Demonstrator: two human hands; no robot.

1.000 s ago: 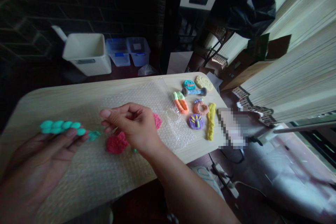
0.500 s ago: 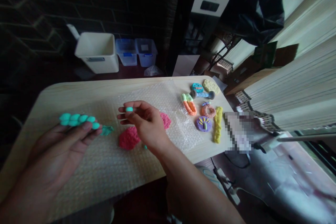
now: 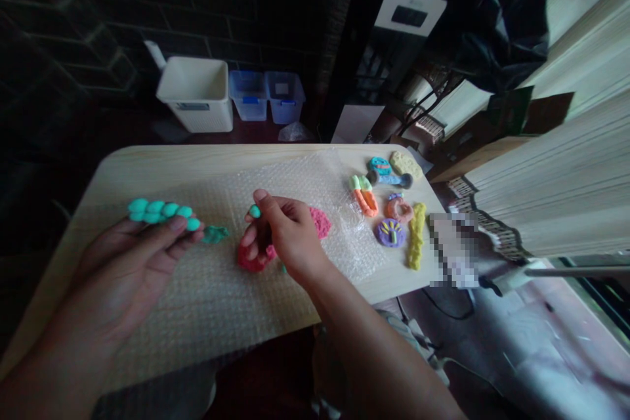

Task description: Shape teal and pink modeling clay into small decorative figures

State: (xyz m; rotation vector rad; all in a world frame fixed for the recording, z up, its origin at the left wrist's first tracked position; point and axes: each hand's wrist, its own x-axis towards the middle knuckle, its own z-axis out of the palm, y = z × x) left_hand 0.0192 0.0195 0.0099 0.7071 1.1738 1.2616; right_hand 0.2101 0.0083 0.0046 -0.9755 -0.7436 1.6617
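Note:
My left hand (image 3: 132,275) is closed on a braid-like strip of mint-green clay (image 3: 160,211), its thumb across the strip's right end. A small ball of green clay (image 3: 254,211) sits on the fingers of my right hand (image 3: 290,230), beside the thumb, which is raised. Below and behind my right hand are a crimson clay lump (image 3: 253,259), partly hidden, and a pink clay lump (image 3: 321,222). Between the hands, a darker green flat clay piece (image 3: 215,233) lies on the bubble wrap (image 3: 236,302).
At the table's right lie several clay shapes, among them a purple disc (image 3: 390,233), a yellow twisted strip (image 3: 416,236) and a blue-grey dumbbell shape (image 3: 391,179). Beyond the table (image 3: 147,161) stand a white bin (image 3: 197,95), two clear boxes and a black water dispenser (image 3: 364,59).
The right thumb has lifted and the fingers have turned, so the green piece now shows as a rounder ball. The whole view has shifted slightly; my left hand keeps the braided strip.

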